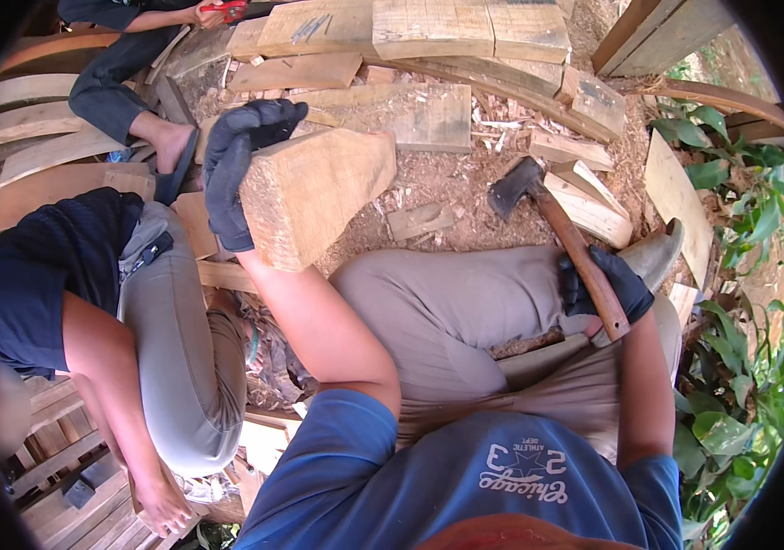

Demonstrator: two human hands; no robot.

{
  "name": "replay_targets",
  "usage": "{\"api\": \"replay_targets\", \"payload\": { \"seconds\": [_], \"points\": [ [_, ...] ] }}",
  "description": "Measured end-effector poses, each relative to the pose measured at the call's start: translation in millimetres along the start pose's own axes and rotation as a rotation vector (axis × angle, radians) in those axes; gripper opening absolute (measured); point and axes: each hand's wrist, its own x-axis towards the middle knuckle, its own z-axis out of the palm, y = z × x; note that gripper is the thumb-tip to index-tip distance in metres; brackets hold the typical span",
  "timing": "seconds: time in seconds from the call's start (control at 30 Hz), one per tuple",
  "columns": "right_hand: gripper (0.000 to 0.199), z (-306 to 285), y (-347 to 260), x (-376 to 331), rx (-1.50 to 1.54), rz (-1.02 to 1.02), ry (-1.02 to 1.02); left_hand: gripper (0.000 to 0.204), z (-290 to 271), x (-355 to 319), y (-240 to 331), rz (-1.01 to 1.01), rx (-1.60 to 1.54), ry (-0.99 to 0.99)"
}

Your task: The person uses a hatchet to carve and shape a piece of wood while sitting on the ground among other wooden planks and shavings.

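My left hand [230,174], in a dark glove, grips a thick pale wood block [319,192] along its left side. The block is raised and tilted, with a rough sawn end towards me and a slanting right side. Its far fingers curl over the top edge; the thumb is hidden. Over my bent leg, my right hand [626,286], gloved in black, is closed round the lower part of a hatchet's wooden handle [572,240]. The dark hatchet head [514,187] points away from me, above the chip-strewn ground, apart from the block.
Thick planks [433,29] lie stacked at the far side, with loose nails on one. A split wood piece [594,197] lies beside the hatchet. One person [62,257] sits close on my left; another person's hand [211,13] holds something red. Green plants [731,403] border the right.
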Motion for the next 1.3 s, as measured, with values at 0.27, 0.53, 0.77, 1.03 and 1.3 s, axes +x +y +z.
{"api": "replay_targets", "payload": {
  "seconds": [0.27,0.53,0.77,1.03,1.3],
  "points": [
    [0.066,9.4,-2.9,-4.1,-0.015,-0.005,0.038,0.039,17.1,-8.5,1.4,0.217,-0.031,1.018],
    [0.069,17.7,-7.9,-8.4,-0.051,0.024,0.086,0.039,-6.9,-18.8,3.5,0.222,0.043,1.159],
    [0.068,16.0,-6.4,-8.1,-0.024,0.026,0.086,0.044,-16.4,-19.2,-0.9,0.218,-0.021,1.272],
    [0.064,15.2,-6.1,-5.8,-0.011,0.008,0.044,0.046,-39.8,-44.0,-13.7,0.292,0.083,1.411],
    [0.064,17.0,-7.7,-6.2,-0.021,0.013,0.065,0.051,-40.6,-43.4,-18.0,0.255,0.177,1.546]
  ]
}}
